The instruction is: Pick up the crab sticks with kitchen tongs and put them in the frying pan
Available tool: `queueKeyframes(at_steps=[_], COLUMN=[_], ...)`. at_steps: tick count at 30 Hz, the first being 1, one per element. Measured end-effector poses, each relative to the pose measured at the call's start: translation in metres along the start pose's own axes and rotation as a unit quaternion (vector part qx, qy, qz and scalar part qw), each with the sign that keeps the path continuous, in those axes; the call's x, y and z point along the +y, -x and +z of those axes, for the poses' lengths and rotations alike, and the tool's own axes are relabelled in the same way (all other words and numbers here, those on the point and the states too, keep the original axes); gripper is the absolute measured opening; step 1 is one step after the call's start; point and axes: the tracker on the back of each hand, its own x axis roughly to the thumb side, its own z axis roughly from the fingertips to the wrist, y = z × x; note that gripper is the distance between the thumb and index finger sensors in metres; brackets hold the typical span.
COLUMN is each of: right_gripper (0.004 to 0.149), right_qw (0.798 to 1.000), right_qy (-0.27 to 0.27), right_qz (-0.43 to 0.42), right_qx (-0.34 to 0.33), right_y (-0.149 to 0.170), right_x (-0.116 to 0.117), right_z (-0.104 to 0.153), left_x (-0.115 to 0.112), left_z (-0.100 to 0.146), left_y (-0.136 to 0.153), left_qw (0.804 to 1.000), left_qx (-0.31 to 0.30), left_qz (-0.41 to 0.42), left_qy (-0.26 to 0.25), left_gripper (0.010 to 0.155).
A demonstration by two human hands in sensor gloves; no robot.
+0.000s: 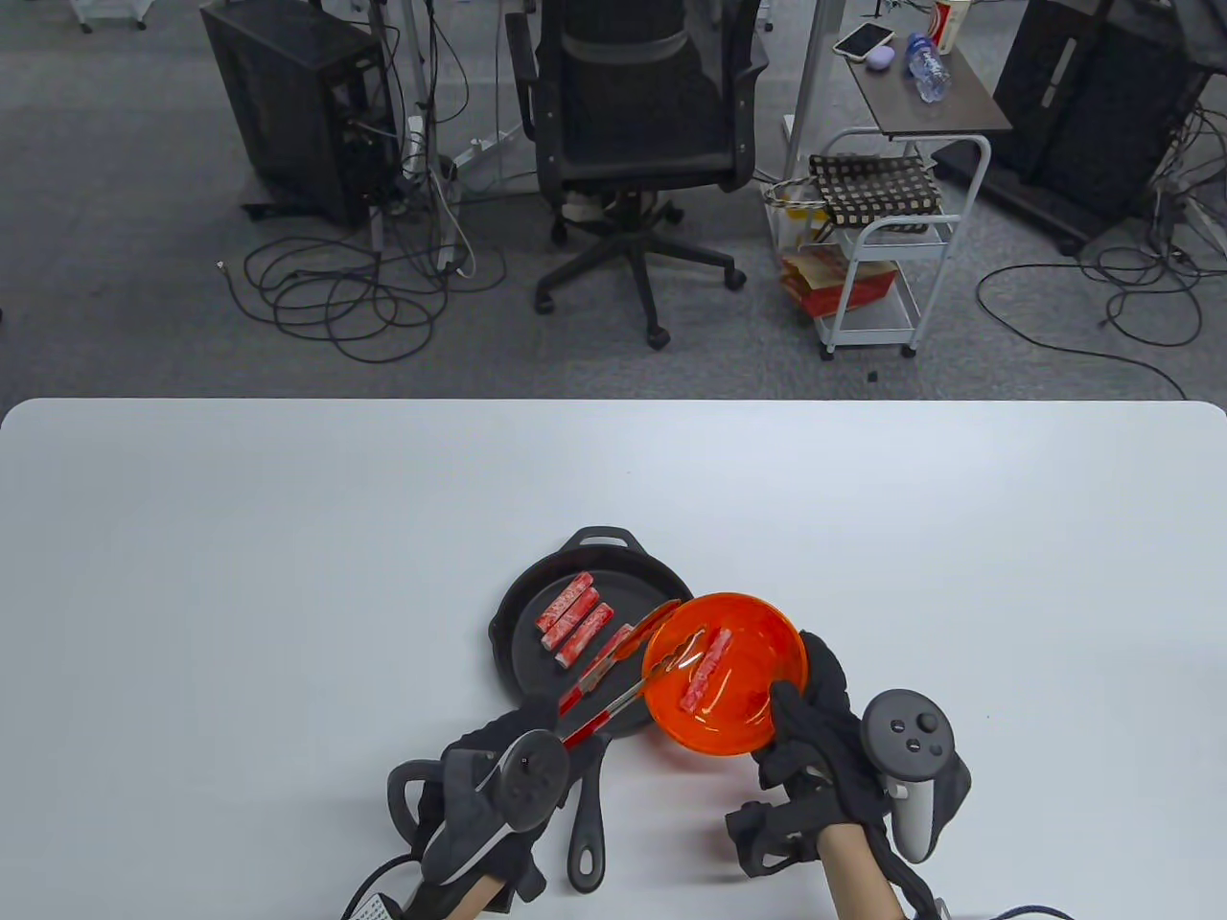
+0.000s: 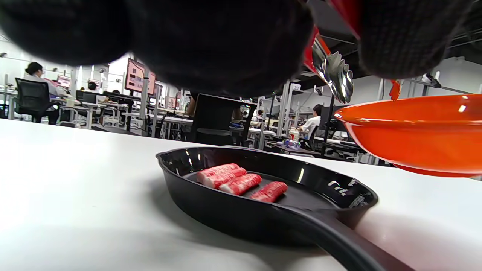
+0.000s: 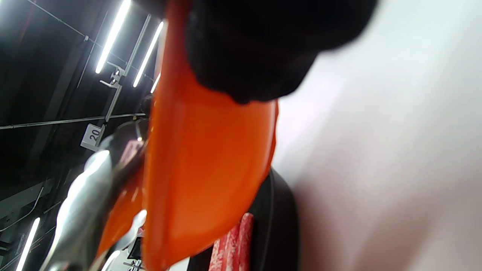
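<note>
A black frying pan [image 1: 518, 613] lies on the white table with several red-and-white crab sticks [image 1: 575, 613] side by side in it. My left hand [image 1: 522, 757] grips the red-handled kitchen tongs [image 1: 613, 704], whose metal tips [image 1: 676, 659] reach into the orange bowl [image 1: 757, 652]. One crab stick [image 1: 707, 671] lies in that bowl, just right of the tips. My right hand [image 1: 810, 728] holds the bowl by its rim, raised over the pan's right edge. In the left wrist view the tong tips [image 2: 339, 77] hang empty above the bowl's rim [image 2: 376, 116], and the pan's sticks [image 2: 241, 182] show clearly.
The pan's long handle [image 1: 585, 834] points toward me, between my two hands. Beyond the table's far edge [image 1: 613, 401] stand an office chair [image 1: 637, 144] and a white cart [image 1: 882, 259]. In the right wrist view the bowl's underside [image 3: 203, 158] fills the middle.
</note>
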Motion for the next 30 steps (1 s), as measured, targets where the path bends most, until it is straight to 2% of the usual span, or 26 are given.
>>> queueKeyframes(at_steps=[6, 12, 30], right_gripper=[0.061, 0.062, 0.061], right_qw=[1.000, 1.000, 1.000], right_qy=[-0.001, -0.001, 0.000], right_qz=[0.004, 0.007, 0.013], right_qx=[-0.002, -0.004, -0.013], right_y=[0.000, 0.000, -0.002], right_x=[0.001, 0.002, 0.003], right_z=[0.000, 0.000, 0.001], left_x=[-0.003, -0.004, -0.002], left_z=[0.001, 0.001, 0.002], left_y=[-0.017, -0.033, -0.035], left_qw=[1.000, 0.999, 0.998], left_qx=[-0.011, -0.014, -0.010], left_qz=[-0.001, -0.037, -0.049], left_qy=[0.017, 0.028, 0.032], left_gripper=[0.080, 0.083, 0.076])
